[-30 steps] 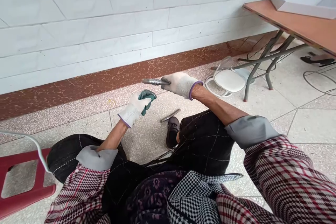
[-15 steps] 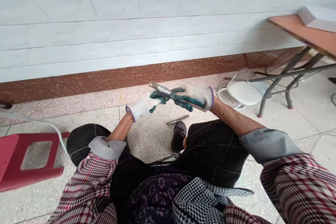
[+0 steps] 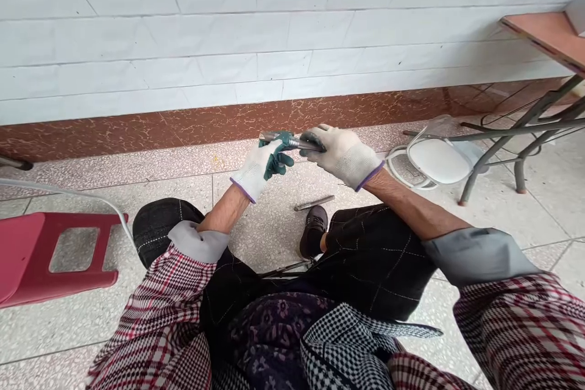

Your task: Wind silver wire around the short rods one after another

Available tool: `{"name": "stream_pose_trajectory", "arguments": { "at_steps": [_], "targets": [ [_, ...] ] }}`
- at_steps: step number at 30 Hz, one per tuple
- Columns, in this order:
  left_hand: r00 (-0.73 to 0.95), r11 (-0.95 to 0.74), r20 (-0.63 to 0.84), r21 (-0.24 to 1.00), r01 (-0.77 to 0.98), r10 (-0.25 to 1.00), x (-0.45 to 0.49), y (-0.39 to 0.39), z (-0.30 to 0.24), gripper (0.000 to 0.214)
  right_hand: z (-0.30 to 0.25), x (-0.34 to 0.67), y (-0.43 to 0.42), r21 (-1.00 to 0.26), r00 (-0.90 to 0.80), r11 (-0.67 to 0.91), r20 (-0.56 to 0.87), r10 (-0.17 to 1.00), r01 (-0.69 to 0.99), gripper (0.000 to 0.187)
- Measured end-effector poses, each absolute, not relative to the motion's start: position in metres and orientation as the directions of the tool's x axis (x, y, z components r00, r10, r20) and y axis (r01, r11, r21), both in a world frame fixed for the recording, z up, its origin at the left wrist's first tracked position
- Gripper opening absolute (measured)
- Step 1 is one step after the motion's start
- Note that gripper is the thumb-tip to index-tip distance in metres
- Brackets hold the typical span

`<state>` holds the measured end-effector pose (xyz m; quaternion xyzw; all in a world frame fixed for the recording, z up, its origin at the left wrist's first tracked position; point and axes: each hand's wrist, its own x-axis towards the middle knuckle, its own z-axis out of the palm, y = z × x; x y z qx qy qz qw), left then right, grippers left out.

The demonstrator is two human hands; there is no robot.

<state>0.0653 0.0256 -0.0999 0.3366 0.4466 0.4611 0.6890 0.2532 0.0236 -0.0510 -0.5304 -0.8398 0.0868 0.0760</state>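
A grey metal rod [image 3: 301,143] with a ridged, thread-like section is held level in front of me, above the floor. My left hand [image 3: 267,161], in a white glove with green-coated palm and fingers, is closed around its left part, and the rod's end sticks out past the fingers. My right hand [image 3: 340,149], gloved the same way, has its back turned up and its fingers closed over the right end, which they hide. A second metal rod [image 3: 314,203] lies on the floor below, just beyond my shoe [image 3: 314,228].
A red plastic stool [image 3: 86,250] lies at the left, with a pale hose [image 3: 68,189] running over it. At the right are a folding-leg table [image 3: 543,42] and a white-seated chair [image 3: 439,159]. A white tiled wall [image 3: 228,36] rises ahead.
My right hand has turned from palm-side showing to back-up, and now covers the rod's right end. The left hand has shifted slightly up along the rod. The view has tilted a little.
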Motion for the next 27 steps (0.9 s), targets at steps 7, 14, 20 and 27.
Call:
{"name": "stream_pose_trajectory", "arguments": {
  "at_steps": [7,14,20,27],
  "targets": [
    [0.146,0.346,-0.314,0.879,-0.329,0.938,0.062,0.025,-0.095,0.013,-0.041,0.239,0.013,0.034,-0.44,0.442,-0.046,0.897,0.896,0.037],
    [0.166,0.221,-0.174,0.919,-0.327,0.971,0.06,0.009,-0.088,0.005,-0.048,0.258,0.017,-0.643,-0.485,0.342,-0.052,0.873,0.685,0.024],
    [0.058,0.183,-0.174,0.939,-0.292,0.983,0.068,0.009,-0.085,0.007,-0.053,0.257,0.019,-0.802,-0.481,0.193,-0.13,0.867,0.565,0.019],
    [0.06,0.195,-0.186,0.925,-0.325,0.981,0.069,0.009,-0.081,0.013,-0.046,0.252,0.015,-0.607,-0.4,0.349,0.055,0.915,0.714,0.014]
  ]
}}
